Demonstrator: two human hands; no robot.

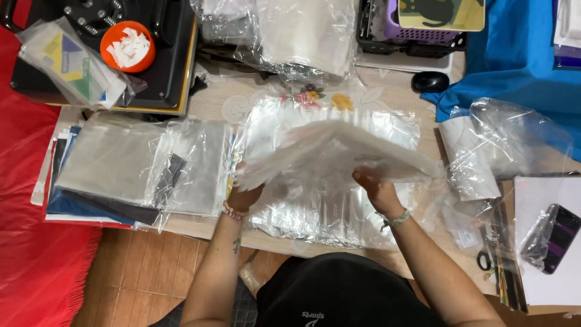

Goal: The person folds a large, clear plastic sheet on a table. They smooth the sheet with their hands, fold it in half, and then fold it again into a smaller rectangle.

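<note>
Holding a thick stack of clear plastic sleeves (339,151) at the centre of the frame, 2 bare hands lift it just above a spread layer of more clear bags (327,212) on the table. The left hand (245,195) supports the stack's lower-left corner from beneath, fingers curled under it; the right hand (375,186) grips its lower edge, thumb on top.

The likely trouble is slippage — the sleeves look glossy and loose, so the stack could fan out and slide apart, most easily at its unsupported right end, which already droops toward the crumpled plastic (502,145) at the right. The stack looks whitish and hazy, many thin layers deep, its edges slightly uneven and blurred. Another pile of bagged dark items (133,169) lies at left.
</note>
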